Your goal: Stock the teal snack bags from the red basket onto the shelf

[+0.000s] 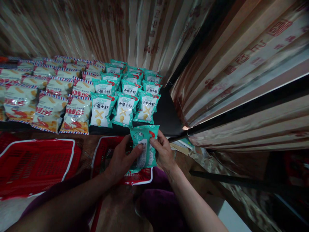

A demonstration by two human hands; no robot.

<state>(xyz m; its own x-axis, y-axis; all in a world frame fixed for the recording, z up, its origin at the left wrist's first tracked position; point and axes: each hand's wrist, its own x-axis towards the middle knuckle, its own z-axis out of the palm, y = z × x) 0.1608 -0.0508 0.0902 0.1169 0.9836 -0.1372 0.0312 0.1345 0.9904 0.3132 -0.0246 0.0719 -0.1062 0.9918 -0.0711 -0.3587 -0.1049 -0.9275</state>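
A teal snack bag (143, 146), its printed back toward me, is held between my two hands above a red basket. My left hand (122, 159) grips its left side, thumb pressed on the front and fingers behind. On the right edge, my right hand (164, 151) pinches the bag with its thumb near the top corner. Just beyond, teal and white snack bags (124, 109) stand upright in rows on a black shelf (169, 117). Left of them are rows of cream and orange snack bags (76, 114) with striped edges.
Below the shelf sits a red basket (98, 151) with a white handle and teal bags inside, partly hidden by my hands. Another red basket (36, 164) is at the left. Patterned curtains (135, 29) hang behind, and dark metal bars (241, 108) cross the right side.
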